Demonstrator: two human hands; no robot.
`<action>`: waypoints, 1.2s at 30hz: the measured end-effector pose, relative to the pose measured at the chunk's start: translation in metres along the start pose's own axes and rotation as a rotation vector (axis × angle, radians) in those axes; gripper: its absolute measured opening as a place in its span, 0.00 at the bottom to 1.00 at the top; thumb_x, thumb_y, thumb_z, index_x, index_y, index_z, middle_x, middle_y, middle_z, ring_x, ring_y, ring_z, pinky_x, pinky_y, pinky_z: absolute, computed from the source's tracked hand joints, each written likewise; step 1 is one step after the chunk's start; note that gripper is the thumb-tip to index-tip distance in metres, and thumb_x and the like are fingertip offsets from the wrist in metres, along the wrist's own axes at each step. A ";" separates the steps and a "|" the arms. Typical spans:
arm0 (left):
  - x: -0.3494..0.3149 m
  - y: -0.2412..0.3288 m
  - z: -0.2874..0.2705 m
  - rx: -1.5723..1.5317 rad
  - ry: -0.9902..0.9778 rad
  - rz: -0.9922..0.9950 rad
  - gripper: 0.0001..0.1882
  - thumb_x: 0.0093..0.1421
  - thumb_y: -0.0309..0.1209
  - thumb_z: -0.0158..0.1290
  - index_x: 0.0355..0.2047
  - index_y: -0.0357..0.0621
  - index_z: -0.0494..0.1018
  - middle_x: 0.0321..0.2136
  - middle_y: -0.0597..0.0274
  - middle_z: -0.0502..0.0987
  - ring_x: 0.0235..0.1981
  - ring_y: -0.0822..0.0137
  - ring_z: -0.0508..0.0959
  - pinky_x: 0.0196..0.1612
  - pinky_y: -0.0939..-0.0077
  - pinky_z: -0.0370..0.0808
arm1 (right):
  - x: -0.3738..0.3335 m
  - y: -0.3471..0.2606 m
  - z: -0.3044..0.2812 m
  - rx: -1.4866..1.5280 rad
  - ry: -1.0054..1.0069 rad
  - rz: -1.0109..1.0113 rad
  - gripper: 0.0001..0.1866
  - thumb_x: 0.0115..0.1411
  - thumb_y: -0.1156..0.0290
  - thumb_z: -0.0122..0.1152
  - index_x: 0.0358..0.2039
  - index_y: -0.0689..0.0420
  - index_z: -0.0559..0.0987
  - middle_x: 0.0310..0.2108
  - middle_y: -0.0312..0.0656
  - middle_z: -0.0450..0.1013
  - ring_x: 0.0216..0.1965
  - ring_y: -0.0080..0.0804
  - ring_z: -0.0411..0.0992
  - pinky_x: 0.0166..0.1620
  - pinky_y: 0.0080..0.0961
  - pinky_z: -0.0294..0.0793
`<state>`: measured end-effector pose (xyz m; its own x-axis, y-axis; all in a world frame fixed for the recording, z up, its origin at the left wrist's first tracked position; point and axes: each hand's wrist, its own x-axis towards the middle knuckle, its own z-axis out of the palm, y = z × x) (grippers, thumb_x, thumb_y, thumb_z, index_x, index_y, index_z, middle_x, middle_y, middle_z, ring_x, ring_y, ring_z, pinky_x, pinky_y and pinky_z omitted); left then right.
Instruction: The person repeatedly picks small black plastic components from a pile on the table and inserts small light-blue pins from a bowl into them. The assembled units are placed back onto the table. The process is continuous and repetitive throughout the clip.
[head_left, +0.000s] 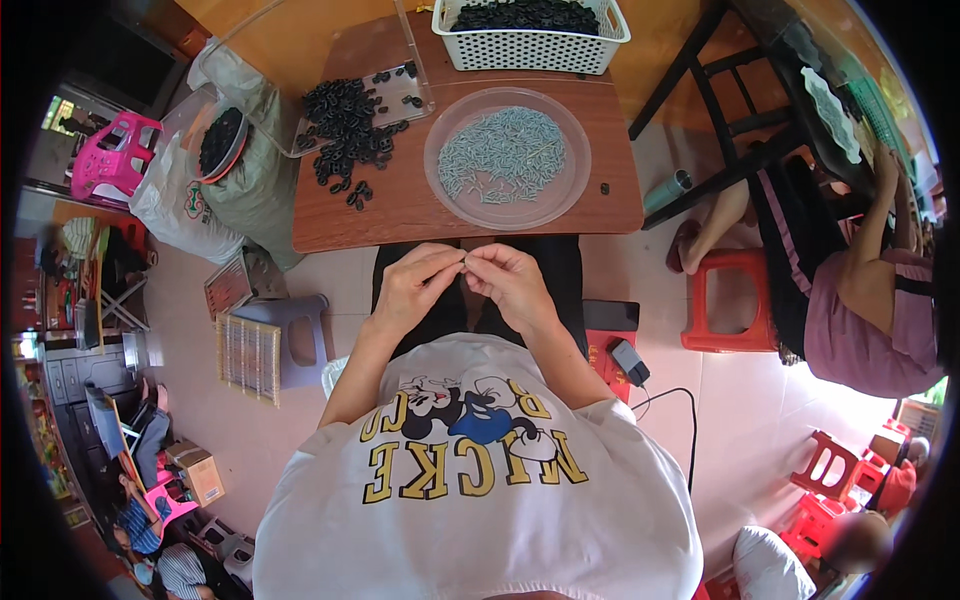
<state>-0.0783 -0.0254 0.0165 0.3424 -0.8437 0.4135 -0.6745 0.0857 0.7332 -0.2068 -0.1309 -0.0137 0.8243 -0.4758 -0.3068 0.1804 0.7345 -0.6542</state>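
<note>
My left hand (415,288) and my right hand (514,286) meet fingertip to fingertip just off the table's near edge, above my lap. Both are closed in a pinch, and whatever lies between the fingertips is too small to make out. Beyond them on the brown wooden table (400,228) stands a round clear plastic dish (578,160) with many small pale blue-green rod-like pieces (510,150) in it. To its left lies a loose pile of small black oval pieces (345,125), partly spread over a clear plastic tray (428,100).
A white perforated basket (530,52) of black pieces stands at the table's back. One black piece (604,188) lies near the right edge. Sacks (240,190) lean at left, near a grey-blue stool (300,335). At right, another person (860,320) sits by a red stool (730,330).
</note>
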 end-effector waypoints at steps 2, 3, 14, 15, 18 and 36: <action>0.004 0.000 0.000 -0.071 -0.095 -0.002 0.10 0.50 0.20 0.56 0.35 0.36 0.76 0.35 0.54 0.77 0.35 0.61 0.78 0.36 0.76 0.76 | -0.004 0.000 -0.010 0.001 0.000 0.019 0.06 0.57 0.75 0.59 0.34 0.62 0.76 0.29 0.37 0.74 0.27 0.19 0.70 0.31 0.14 0.70; 0.006 -0.001 0.000 -0.068 -0.121 0.026 0.11 0.49 0.20 0.57 0.35 0.37 0.77 0.35 0.55 0.77 0.36 0.61 0.78 0.37 0.75 0.75 | -0.006 -0.001 -0.013 0.002 0.000 0.030 0.06 0.57 0.75 0.59 0.34 0.62 0.76 0.29 0.37 0.73 0.27 0.19 0.70 0.32 0.14 0.71; 0.036 -0.002 0.008 -0.199 -0.259 0.345 0.09 0.44 0.25 0.60 0.30 0.44 0.80 0.27 0.64 0.69 0.28 0.65 0.70 0.30 0.74 0.68 | -0.027 -0.014 -0.040 0.302 -0.045 0.290 0.09 0.59 0.73 0.57 0.39 0.63 0.75 0.33 0.39 0.74 0.29 0.22 0.71 0.33 0.17 0.72; 0.039 -0.001 0.008 -0.222 -0.291 0.352 0.09 0.44 0.25 0.60 0.30 0.44 0.80 0.27 0.64 0.69 0.28 0.66 0.69 0.30 0.74 0.67 | -0.028 -0.014 -0.042 0.328 -0.061 0.305 0.09 0.59 0.73 0.57 0.39 0.62 0.75 0.33 0.39 0.74 0.29 0.22 0.71 0.33 0.18 0.73; 0.047 0.000 0.007 -0.274 -0.384 0.346 0.09 0.44 0.26 0.61 0.30 0.46 0.80 0.26 0.65 0.69 0.28 0.66 0.69 0.31 0.74 0.67 | -0.030 -0.010 -0.051 0.398 -0.133 0.345 0.09 0.59 0.73 0.56 0.40 0.60 0.75 0.34 0.39 0.74 0.29 0.23 0.71 0.32 0.19 0.73; 0.083 -0.005 0.021 -0.553 -0.511 -0.228 0.12 0.49 0.23 0.59 0.36 0.42 0.79 0.29 0.60 0.75 0.31 0.70 0.75 0.33 0.77 0.70 | -0.039 -0.025 -0.054 0.592 -0.099 0.251 0.06 0.60 0.71 0.54 0.36 0.59 0.74 0.30 0.38 0.71 0.26 0.18 0.66 0.28 0.14 0.69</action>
<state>-0.0599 -0.1073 0.0358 -0.0008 -0.9998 0.0197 -0.1548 0.0196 0.9878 -0.2726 -0.1572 -0.0227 0.9202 -0.2292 -0.3174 0.2179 0.9734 -0.0710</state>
